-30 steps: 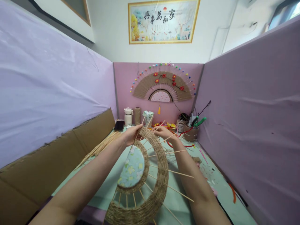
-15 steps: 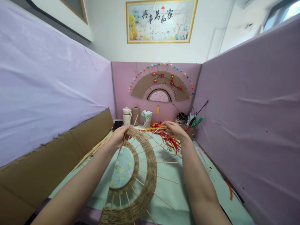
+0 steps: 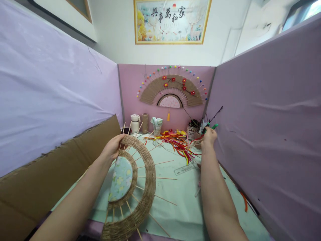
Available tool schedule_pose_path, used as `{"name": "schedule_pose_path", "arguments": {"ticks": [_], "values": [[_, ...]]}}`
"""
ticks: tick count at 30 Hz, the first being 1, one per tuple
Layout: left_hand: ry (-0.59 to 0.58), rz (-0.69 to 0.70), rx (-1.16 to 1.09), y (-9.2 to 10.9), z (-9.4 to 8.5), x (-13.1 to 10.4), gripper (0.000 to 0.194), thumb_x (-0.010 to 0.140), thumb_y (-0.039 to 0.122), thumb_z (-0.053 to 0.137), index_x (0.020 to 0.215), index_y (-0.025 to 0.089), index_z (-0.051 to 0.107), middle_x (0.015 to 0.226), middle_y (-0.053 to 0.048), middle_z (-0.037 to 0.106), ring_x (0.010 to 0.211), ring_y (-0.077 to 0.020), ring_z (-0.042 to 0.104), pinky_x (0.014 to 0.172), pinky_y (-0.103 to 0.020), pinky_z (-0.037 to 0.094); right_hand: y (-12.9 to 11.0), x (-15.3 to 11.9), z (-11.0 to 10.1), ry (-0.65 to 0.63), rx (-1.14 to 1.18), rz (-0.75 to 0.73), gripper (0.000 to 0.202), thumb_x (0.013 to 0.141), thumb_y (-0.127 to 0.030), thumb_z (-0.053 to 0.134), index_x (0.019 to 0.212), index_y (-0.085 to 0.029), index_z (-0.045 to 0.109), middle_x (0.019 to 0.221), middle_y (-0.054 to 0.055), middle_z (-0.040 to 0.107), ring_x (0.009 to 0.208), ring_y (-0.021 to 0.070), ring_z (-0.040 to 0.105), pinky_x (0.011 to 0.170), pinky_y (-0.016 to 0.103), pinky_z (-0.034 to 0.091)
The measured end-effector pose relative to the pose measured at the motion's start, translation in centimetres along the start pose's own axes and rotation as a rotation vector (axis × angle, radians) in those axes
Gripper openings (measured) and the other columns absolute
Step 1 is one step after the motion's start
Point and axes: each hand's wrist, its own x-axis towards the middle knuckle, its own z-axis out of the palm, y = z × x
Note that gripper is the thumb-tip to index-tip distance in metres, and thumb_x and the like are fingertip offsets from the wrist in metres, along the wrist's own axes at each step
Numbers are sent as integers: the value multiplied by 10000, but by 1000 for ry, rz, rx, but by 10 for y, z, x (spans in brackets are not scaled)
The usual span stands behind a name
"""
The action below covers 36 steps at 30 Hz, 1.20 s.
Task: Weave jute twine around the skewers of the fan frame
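Note:
My left hand [image 3: 115, 146] grips the upper end of a half-round fan frame [image 3: 150, 177], woven with brown twine over thin wooden sticks. A pale blue floral half-disc [image 3: 120, 179] fills its inner side, and the bare stick ends point outward to the right. At the back right my right hand [image 3: 210, 135] is closed in front of the pots, close to green-handled pliers [image 3: 215, 126]. What its fingers hold, if anything, is too small to make out.
Red and yellow fuzzy stems [image 3: 179, 142] lie at the back, near a clear ruler [image 3: 184, 169]. Behind stand a white bottle [image 3: 135, 124], a twine roll [image 3: 145, 123] and a cup with cloth [image 3: 156, 125]. Cardboard [image 3: 62, 160] lines the left; a finished fan [image 3: 173, 88] hangs behind.
My right hand has moved right, away from the fan frame's sticks to the pots. My left hand has shifted left with the frame, and the ruler has come into view.

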Motion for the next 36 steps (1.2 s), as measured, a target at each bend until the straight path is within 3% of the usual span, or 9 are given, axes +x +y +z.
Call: {"name": "schedule_pose_path", "arguments": {"ticks": [3,5,7,12,17,21,24,27,36], "values": [[-24,-28,6,-1,6,-3,88,774,151,552,737,130,629,617,-16,621,493,-95,558,478,-197,456,-11,-11,0,98,-367,-154,208,727,-351,523,789,-164,590,818,63,587,853,213,517,700,311,389],[-62,-53,0,-1,13,-6,86,778,146,555,739,129,630,610,-12,614,493,-90,557,483,-190,457,-19,-26,9,-21,-721,-249,227,706,-374,586,805,-183,657,914,95,617,957,265,512,803,379,373],[-126,-73,3,-2,23,-9,100,792,148,546,754,123,635,611,-14,614,493,-83,556,479,-179,451,-26,-46,24,-232,-803,-306,232,708,-374,618,817,-181,683,943,111,632,970,266,525,851,400,361],[-256,-95,43,-4,45,-11,107,808,185,556,824,129,646,633,-18,623,509,-84,566,495,-181,458,-25,-109,71,-1058,-263,-224,298,814,-415,529,945,-188,670,1004,69,657,961,189,570,872,325,404],[-321,-113,61,-5,56,-13,122,814,199,559,860,129,647,707,-38,649,563,-100,597,522,-199,482,-11,-161,92,-1345,52,66,399,799,-508,538,997,-181,652,961,62,655,916,168,572,787,282,439],[-320,-111,49,-5,55,-13,120,816,192,558,873,130,644,724,-42,659,583,-104,609,535,-203,489,-11,-166,90,-1403,137,269,415,697,-512,655,936,-173,648,731,10,613,589,96,503,537,216,382],[-315,-102,58,-6,52,-12,128,807,211,575,880,134,648,699,-35,653,558,-98,596,521,-197,477,-17,-151,83,-1333,125,295,371,663,-481,695,823,-151,638,503,-70,413,421,45,298,419,193,227],[-320,-123,49,-6,53,-12,146,821,230,559,890,142,652,676,-28,647,530,-94,584,517,-199,472,-20,-136,77,-1292,118,248,334,697,-464,671,784,-146,621,472,-102,253,411,41,170,412,208,123],[-359,-224,21,4,58,-16,334,902,380,393,896,164,648,704,-40,662,565,-121,609,535,-222,466,-22,-130,71,-1314,44,184,341,720,-475,643,816,-149,622,492,-93,259,422,44,189,430,222,117]]}}
